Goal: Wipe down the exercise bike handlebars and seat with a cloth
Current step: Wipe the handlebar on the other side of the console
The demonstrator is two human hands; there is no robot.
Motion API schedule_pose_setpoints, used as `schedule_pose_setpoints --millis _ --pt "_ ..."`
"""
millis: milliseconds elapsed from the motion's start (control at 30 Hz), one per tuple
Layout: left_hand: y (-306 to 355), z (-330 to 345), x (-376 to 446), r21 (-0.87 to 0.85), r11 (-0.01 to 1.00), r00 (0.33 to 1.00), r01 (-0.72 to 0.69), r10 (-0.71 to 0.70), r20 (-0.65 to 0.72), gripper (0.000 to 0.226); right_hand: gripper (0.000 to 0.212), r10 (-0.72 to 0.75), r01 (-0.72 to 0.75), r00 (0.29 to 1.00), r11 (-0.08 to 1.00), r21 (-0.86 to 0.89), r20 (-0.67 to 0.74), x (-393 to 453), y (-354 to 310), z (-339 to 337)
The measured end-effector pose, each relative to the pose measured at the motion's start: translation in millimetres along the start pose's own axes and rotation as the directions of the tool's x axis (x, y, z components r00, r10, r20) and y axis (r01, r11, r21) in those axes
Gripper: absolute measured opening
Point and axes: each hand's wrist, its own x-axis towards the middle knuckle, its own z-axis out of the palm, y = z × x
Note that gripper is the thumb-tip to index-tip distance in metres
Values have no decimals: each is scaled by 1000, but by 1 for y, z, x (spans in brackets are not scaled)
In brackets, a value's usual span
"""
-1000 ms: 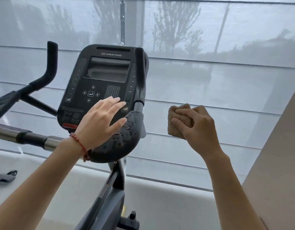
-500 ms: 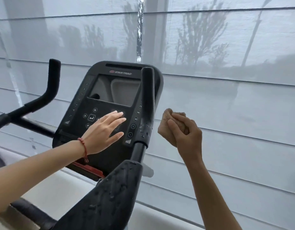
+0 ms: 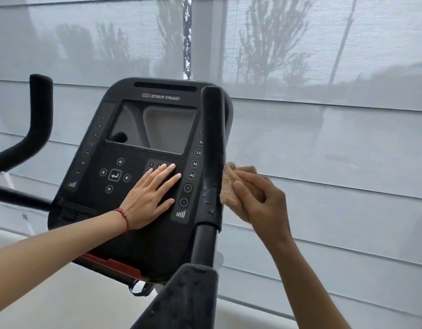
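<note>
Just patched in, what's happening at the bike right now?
A person is wiping the exercise bike's handlebars. The right hand holds a tan cloth pressed against the side of the upright right grip, whose lower part shows water droplets. The left hand lies flat and open on the console, over the keypad, apparently steadying it. The left grip is untouched at this moment, and the seat is out of view.

Left handlebar (image 3: 34,129) cut off at frame's left edge; left hand (image 3: 150,195) hides keypad (image 3: 159,165) digits; seat unseen.
</note>
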Motion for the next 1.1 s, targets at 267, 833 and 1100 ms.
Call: schedule_pose_setpoints --millis 267,833,1100 --pt "-5 9 8 -35 998 996 -54 51 -75 58 21 -95 107 991 984 -139 90 4 -15 -8" --pt "-19 8 18 -100 980 976 -169 152 -158 56 31 -481 331 863 771 -544 -157 74 -65 37" --pt "-29 10 27 -122 966 960 -227 201 -197 54 30 -504 351 864 626 -697 -18 60 -67 43"
